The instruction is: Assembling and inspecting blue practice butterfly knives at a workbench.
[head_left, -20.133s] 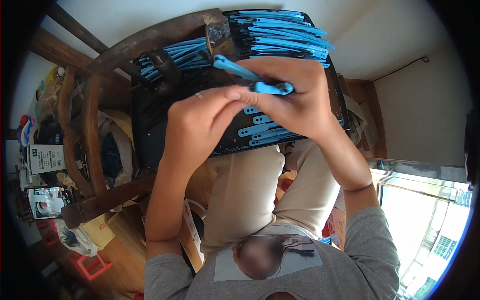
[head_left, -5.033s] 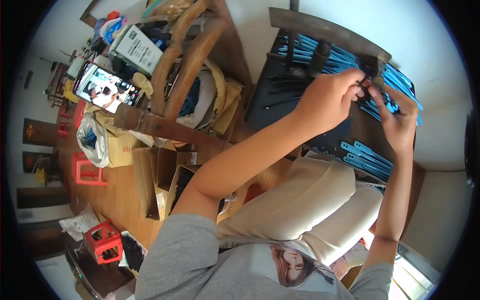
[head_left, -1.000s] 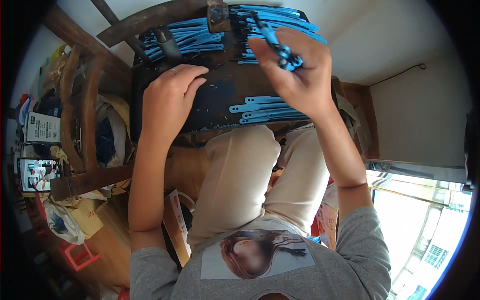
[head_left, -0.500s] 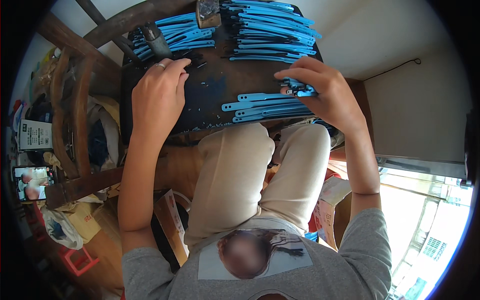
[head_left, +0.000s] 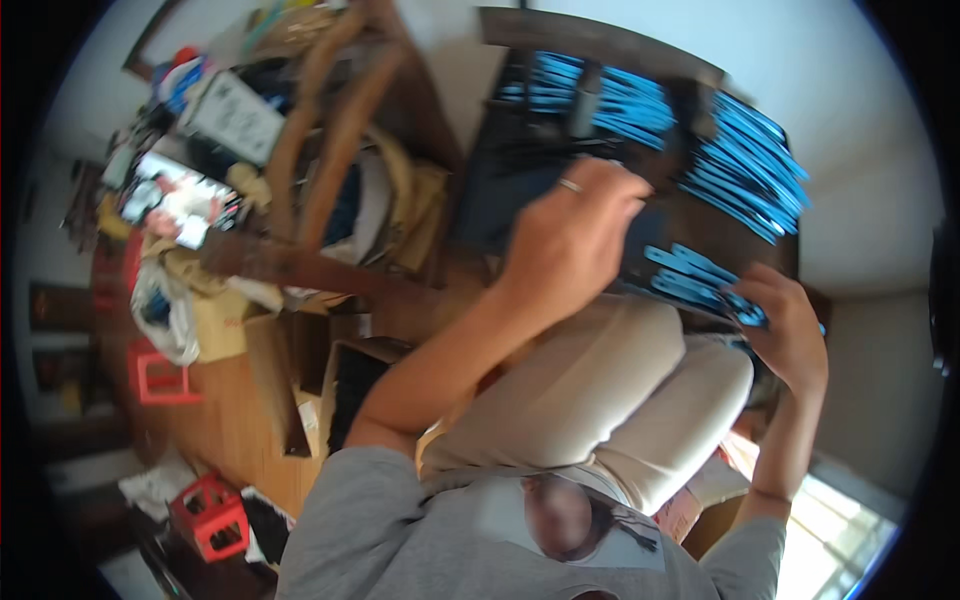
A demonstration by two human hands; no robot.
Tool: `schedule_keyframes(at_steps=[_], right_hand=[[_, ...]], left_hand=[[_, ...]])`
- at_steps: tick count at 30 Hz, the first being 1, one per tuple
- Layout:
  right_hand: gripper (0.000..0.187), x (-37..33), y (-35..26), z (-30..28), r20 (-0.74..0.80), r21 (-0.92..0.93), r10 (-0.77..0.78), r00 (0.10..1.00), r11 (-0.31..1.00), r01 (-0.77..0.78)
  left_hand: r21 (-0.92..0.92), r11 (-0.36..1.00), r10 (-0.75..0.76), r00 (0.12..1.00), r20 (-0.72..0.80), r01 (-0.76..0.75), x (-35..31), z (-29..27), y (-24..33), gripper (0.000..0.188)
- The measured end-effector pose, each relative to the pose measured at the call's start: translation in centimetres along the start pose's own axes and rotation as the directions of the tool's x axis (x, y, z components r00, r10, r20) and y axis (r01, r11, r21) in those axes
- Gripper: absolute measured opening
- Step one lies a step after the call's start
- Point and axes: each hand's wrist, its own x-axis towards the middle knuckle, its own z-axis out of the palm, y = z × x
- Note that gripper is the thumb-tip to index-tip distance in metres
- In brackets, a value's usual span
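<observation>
Right hand [head_left: 782, 318] clasps a blue-and-black bundle [head_left: 744, 308] by flat blue strips [head_left: 684, 264] along the near edge of the surface [head_left: 490, 210]. Well apart, the curled left hand [head_left: 575, 238] is farther left; blur hides whether it holds anything.

Held blue pieces [head_left: 746, 309], seemingly blurred

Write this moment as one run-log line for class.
left hand: over dark tabletop, contents unclear | right hand: holding blue strips beside near strips | far side: left pile, right pile
</observation>
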Motion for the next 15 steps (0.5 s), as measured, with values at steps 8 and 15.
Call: schedule_keyframes(at_steps=[8,15], right_hand=[[0.036,0.7,-0.8,0.7,-0.058,0.042,0.023,0.998,0.999,-0.021],[0.020,0.6,-0.9,0.6,-0.371,0.121,0.050,0.927,0.993,-0.005]], left_hand=[[0.017,1.000,-0.005,0.996,-0.090,0.006,-1.2,0.5,-0.4,0.014],[0.062,0.998,0.011,0.993,-0.114,-0.004,-1.2,0.6,-0.3,0.013]])
